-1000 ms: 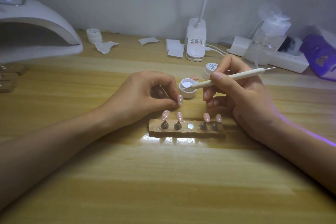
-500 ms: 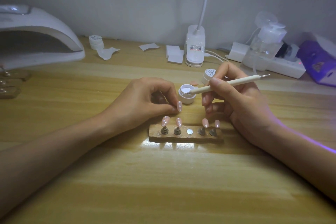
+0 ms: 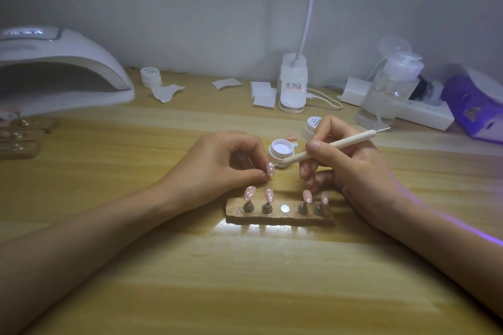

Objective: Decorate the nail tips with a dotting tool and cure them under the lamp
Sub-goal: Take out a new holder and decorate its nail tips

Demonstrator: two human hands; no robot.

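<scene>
Two bare hands meet at the centre of the frame: the left hand (image 3: 226,163) pinches a pink nail tip (image 3: 270,169), while the right hand (image 3: 351,171) grips a dotting tool (image 3: 334,145) slanting from upper right down-left, its point at the nail tip's upper right edge.

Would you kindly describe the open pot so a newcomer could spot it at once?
Find the wooden stand mid-table. Just behind it, between left hand and right hand, sits a small white pot. Unlike the lidded pot behind, it is open.
</scene>
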